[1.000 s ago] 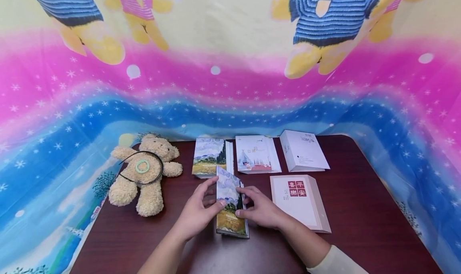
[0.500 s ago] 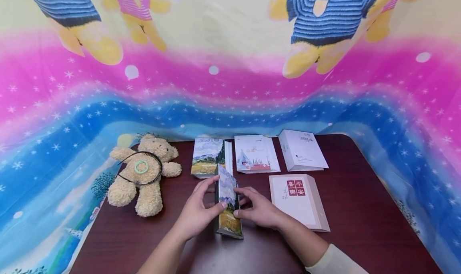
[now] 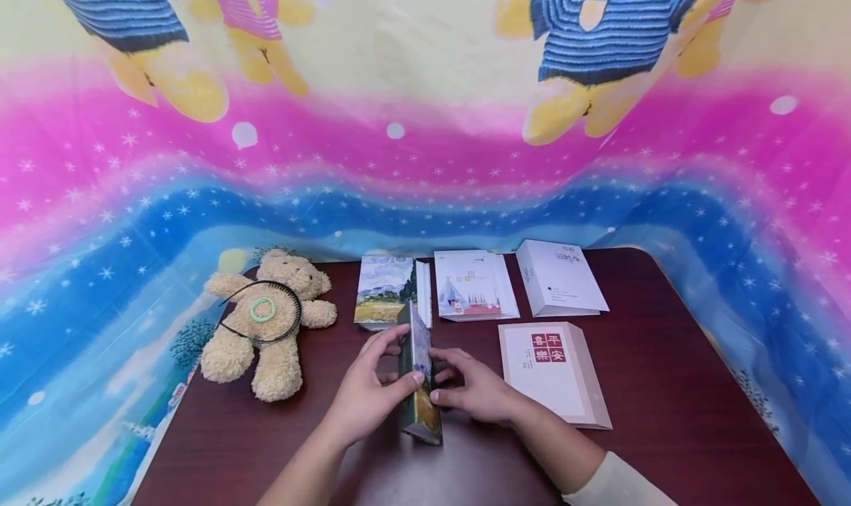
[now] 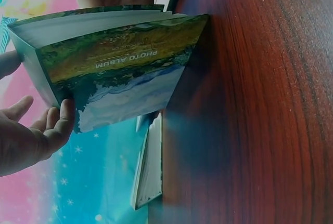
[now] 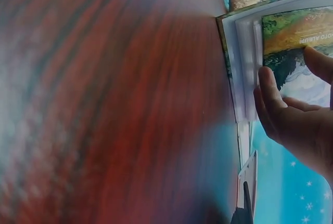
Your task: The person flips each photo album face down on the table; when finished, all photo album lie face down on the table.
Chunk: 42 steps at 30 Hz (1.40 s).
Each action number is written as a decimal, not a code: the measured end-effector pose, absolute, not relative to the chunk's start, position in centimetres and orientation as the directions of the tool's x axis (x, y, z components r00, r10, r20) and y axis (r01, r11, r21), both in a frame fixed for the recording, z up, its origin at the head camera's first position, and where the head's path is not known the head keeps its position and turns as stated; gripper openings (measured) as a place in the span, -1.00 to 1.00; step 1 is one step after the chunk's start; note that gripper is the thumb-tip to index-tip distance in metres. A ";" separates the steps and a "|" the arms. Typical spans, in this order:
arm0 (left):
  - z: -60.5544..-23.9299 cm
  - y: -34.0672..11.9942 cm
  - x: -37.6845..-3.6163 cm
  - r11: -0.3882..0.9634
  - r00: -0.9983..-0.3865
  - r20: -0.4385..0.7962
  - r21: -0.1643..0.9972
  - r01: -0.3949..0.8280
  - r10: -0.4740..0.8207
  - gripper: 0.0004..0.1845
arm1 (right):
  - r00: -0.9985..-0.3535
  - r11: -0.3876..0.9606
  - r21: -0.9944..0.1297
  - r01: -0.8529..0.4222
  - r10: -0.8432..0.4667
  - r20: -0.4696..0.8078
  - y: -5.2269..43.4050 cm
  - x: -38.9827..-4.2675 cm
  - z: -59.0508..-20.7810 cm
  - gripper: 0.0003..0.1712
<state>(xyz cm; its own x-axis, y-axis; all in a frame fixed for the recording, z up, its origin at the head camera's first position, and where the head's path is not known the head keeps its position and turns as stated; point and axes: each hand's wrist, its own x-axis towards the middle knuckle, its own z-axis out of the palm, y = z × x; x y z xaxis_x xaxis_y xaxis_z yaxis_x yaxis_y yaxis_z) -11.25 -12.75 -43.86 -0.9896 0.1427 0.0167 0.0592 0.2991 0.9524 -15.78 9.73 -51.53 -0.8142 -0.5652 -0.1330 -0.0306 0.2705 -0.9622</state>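
A dark red-brown wooden tabletop (image 3: 665, 388) carries everything, with a bright cloth of pink, blue and cartoon bears (image 3: 425, 122) hanging behind it. On the person's left a tan teddy bear (image 3: 266, 321) lies on its back with a thin black hoop and a pale green ring on its belly. Along the far edge lie three flat albums: one with a painted landscape cover (image 3: 387, 289), one white with a small tent drawing (image 3: 473, 284), and one plain white (image 3: 561, 278). Nearer, to the right, lies a cream album with a red square of four characters (image 3: 552, 371).

In front of the person, near the middle of the tabletop, the photo album (image 3: 419, 377) stands on its lower edge, almost upright and seen nearly edge-on from the head view. Its cover shows a painted scene with golden field, dark green trees and swirling blue-white sky, and the words "PHOTO ALBUM" read on it in the left wrist view (image 4: 125, 63). White pages show between the covers, slightly fanned.

The left hand (image 3: 368, 388) grips the album from its left side, fingers curled over the top edge and thumb on the cover. The right hand (image 3: 475, 388) holds the right side, fingertips (image 5: 268, 86) pressed against the cover near the page edges.
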 end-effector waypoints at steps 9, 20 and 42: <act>-44.0 -12.7 -11.3 0.279 -0.990 0.021 0.958 0.060 0.141 -0.28 | -0.793 0.242 -0.970 -0.005 -0.592 -0.144 10.0 -15.1 -51.0 -0.21; -44.2 -12.6 -11.4 0.249 -0.989 0.012 0.967 0.048 0.144 -0.26 | -0.783 0.223 -0.971 -0.090 -0.618 -0.070 10.3 -14.2 -48.5 -0.34; -45.5 -11.4 -11.4 0.165 -0.979 -0.047 0.986 -0.013 0.199 -0.13 | -0.837 0.052 -0.994 -0.100 -0.545 0.056 11.4 -13.7 -46.4 -0.38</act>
